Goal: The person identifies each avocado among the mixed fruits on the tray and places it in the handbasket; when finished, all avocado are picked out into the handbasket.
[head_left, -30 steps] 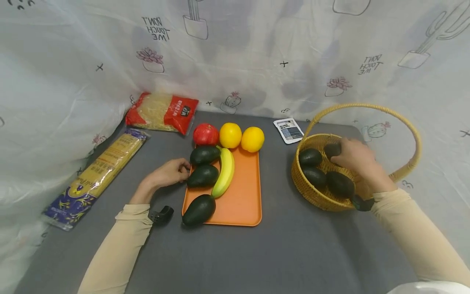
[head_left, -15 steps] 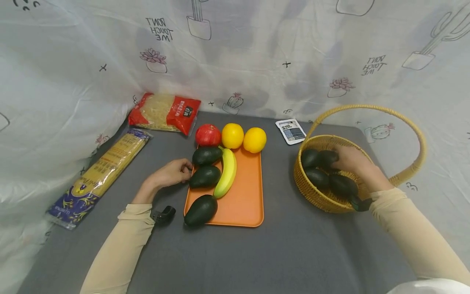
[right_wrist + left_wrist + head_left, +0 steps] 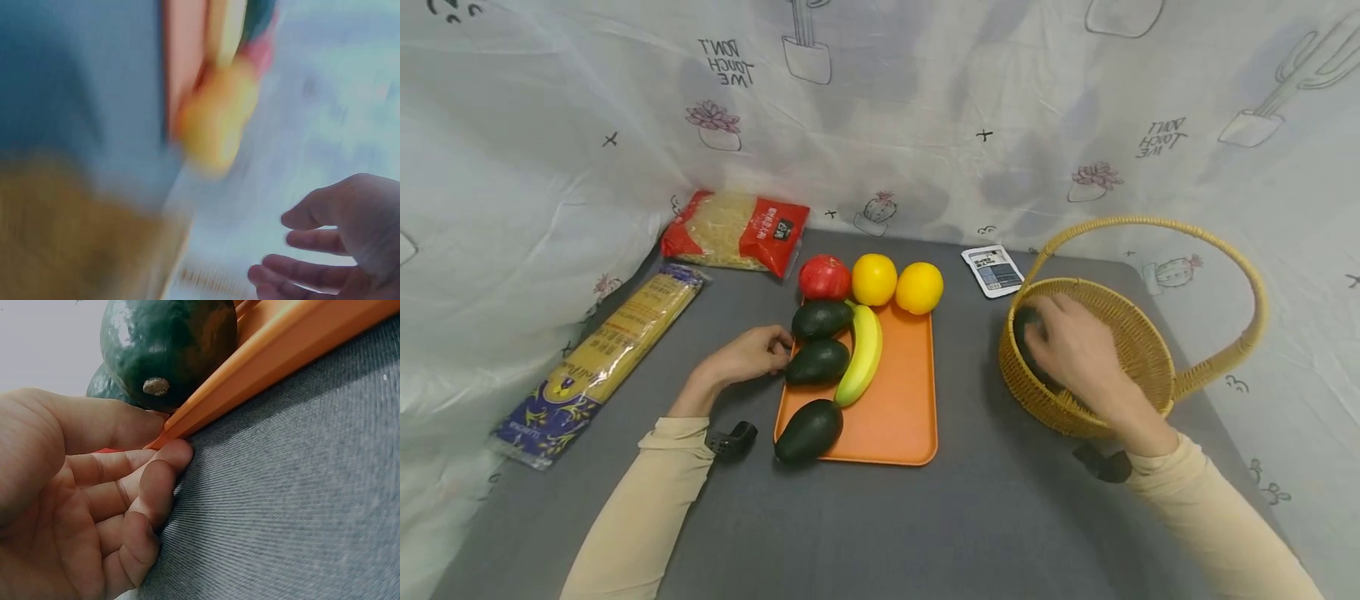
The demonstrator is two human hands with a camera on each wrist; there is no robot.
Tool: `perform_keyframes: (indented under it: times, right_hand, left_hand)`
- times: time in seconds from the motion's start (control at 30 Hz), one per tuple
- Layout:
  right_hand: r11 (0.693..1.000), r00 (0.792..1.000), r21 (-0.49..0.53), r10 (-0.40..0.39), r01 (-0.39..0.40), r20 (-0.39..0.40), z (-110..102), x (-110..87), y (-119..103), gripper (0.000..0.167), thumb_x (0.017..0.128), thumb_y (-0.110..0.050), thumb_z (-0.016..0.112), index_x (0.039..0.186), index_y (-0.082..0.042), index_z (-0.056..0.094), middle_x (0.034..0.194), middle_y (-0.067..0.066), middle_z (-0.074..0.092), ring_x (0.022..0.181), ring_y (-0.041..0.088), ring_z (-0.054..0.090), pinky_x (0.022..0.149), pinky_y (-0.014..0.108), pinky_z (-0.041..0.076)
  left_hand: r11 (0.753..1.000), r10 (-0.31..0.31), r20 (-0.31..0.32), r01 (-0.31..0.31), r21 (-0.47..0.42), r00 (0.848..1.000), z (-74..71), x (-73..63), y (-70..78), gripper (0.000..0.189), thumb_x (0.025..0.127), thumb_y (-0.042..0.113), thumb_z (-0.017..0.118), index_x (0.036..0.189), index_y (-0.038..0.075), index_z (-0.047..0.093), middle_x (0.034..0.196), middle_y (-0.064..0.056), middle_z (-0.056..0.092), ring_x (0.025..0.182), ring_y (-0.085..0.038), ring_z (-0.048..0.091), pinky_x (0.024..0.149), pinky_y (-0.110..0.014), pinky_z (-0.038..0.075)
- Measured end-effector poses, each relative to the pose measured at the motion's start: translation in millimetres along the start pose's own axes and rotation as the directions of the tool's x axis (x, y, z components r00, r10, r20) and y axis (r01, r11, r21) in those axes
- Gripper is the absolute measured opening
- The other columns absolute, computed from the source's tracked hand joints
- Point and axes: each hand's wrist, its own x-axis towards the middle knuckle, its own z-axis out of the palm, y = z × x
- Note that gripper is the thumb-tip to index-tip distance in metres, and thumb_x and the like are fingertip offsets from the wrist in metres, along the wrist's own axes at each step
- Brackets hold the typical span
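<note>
At the left edge of an orange tray [image 3: 895, 421], my left hand [image 3: 747, 354] pinches the rim; in the left wrist view the thumb [image 3: 119, 428] lies over it and fingertips lie against its underside. Three avocados [image 3: 817, 362] lie along that side, beside a banana [image 3: 860, 358]. My right hand [image 3: 1075, 350] is above a wicker basket [image 3: 1037, 404], fingers loosely spread with nothing between them in the right wrist view. A dark avocado [image 3: 1024, 321] shows at the basket's left wall; the hand hides the others.
Behind the tray sit a red fruit [image 3: 825, 277] and two round yellow fruits [image 3: 874, 279]. A red noodle bag [image 3: 730, 229] and a long pasta packet [image 3: 602, 362] lie left. A white packet [image 3: 993, 271] lies near the basket, whose tall handle [image 3: 1232, 250] arches up.
The right hand slid an avocado leftward against the others in the basket, let go of it, and rose, turning over them. My left hand has stayed on the tray's edge.
</note>
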Motion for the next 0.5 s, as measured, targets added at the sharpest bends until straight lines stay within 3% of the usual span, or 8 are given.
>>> perform_keyframes:
  times: [0.07, 0.17, 0.3, 0.5]
  right_hand:
    - [0.992, 0.99, 0.033, -0.122, 0.125, -0.073, 8.5, -4.8, -29.8, 0.032, 0.079, -0.009, 0.066, 0.111, -0.005, 0.066, 0.097, 0.013, 0.065, 0.082, 0.033, 0.063, 0.064, 0.048, 0.051]
    - [0.948, 0.949, 0.078, -0.3, 0.308, -0.094, 21.0, -11.2, -73.1, 0.039, 0.077, -0.009, 0.072, 0.115, -0.005, 0.064, 0.109, 0.014, 0.064, 0.095, 0.032, 0.063, 0.078, 0.045, 0.053]
    - [0.859, 0.873, 0.163, -0.487, 0.485, -0.031, 34.4, -19.5, -121.5, 0.048, 0.078, -0.011, 0.073, 0.124, -0.011, 0.059, 0.127, 0.015, 0.059, 0.111, 0.03, 0.061, 0.089, 0.042, 0.052]
    - [0.758, 0.758, 0.176, -0.647, 0.628, 0.08, 50.0, -23.1, -170.7, 0.054, 0.083, -0.021, 0.072, 0.134, -0.018, 0.054, 0.144, 0.011, 0.05, 0.132, 0.025, 0.05, 0.099, 0.039, 0.049]
  left_hand:
    - [1.0, -0.001, 0.0, 0.001, 0.004, 1.0, 0.4, -0.4, 0.4, 0.033, 0.086, 0.002, 0.055, 0.116, -0.012, 0.053, 0.08, -0.012, 0.061, 0.067, -0.016, 0.055, 0.063, -0.029, 0.045]
    - [1.0, 0.002, 0.002, -0.002, 0.009, 1.0, 2.8, -0.2, 0.1, 0.033, 0.086, 0.002, 0.055, 0.116, -0.011, 0.054, 0.08, -0.011, 0.061, 0.067, -0.015, 0.055, 0.063, -0.029, 0.044]
    - [1.0, 0.01, 0.003, -0.01, 0.012, 1.0, 5.0, 0.9, -1.6, 0.033, 0.085, 0.002, 0.055, 0.116, -0.012, 0.054, 0.081, -0.011, 0.061, 0.067, -0.014, 0.055, 0.062, -0.028, 0.044]
    - [1.0, -0.01, -0.001, 0.01, 0.022, 1.0, 2.0, 0.1, -0.8, 0.034, 0.087, 0.004, 0.055, 0.118, -0.01, 0.053, 0.083, -0.013, 0.062, 0.068, -0.016, 0.057, 0.064, -0.029, 0.046]
